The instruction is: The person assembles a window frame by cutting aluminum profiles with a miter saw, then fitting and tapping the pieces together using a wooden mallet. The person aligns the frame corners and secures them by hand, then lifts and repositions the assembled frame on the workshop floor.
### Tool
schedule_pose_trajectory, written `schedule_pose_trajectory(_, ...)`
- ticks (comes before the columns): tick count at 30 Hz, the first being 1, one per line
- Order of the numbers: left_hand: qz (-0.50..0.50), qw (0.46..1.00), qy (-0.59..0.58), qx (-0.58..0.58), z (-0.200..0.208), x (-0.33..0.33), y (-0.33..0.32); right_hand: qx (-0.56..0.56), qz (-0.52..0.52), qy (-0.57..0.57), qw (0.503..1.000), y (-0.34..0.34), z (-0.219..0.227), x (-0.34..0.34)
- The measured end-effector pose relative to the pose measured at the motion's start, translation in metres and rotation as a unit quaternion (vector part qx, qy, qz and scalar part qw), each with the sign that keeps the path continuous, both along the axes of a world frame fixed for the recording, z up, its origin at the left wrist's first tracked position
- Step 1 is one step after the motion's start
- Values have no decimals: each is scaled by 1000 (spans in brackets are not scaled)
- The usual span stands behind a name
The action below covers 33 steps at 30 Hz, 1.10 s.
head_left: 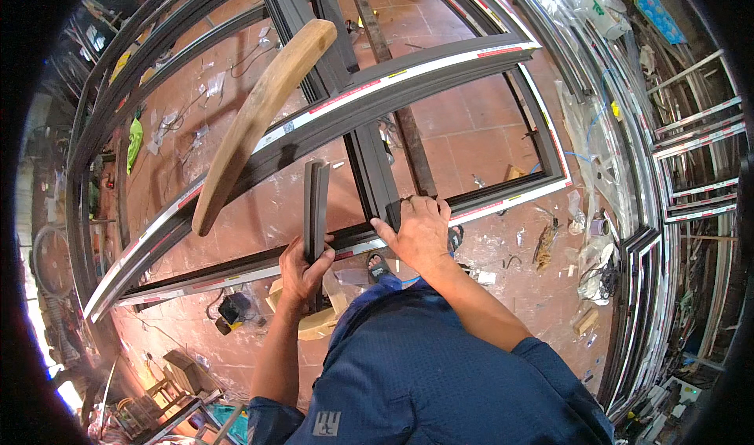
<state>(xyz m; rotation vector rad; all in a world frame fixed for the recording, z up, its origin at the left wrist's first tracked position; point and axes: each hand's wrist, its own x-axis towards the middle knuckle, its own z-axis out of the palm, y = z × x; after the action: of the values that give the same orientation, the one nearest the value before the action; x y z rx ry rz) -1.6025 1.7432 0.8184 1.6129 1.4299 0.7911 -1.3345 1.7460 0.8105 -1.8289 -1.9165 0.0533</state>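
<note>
My left hand point(302, 272) is closed around a short dark metal profile point(316, 205), which stands up above the near rail of a large dark metal frame point(463, 209). My right hand point(424, 233) grips that frame where a crossbar point(371, 166) meets the near rail. Its thumb sits at one side of the joint and its fingers curl over the other. A long wooden piece point(271, 123) lies slantwise over the frame's far rail point(353, 103), to the left of the crossbar. The underside of my right hand is hidden.
More dark frames extend at the far left. Long profiles point(644, 288) line the right side, near plastic wrapping point(585, 131) and a tape roll point(600, 227). Scraps litter the tiled floor point(534, 303). A black and yellow tool point(234, 310) and a wooden stool point(184, 370) are at the lower left.
</note>
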Motion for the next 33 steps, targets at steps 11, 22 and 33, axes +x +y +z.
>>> schedule_pose_trajectory(11, 34, 985, -117, -124, -7, -8, 1, 7, -1, 21, 1000, 0, -8, 4)
schedule_pose_trajectory(22, 41, 980, -193, 2, 84, 37, 16, -54, 45, 59, 996, 0, 1, 17)
schedule_pose_trajectory(33, 94, 761, -642, -9, 98, 149, 36, -293, 141, 640, 697, -18, 63, 105)
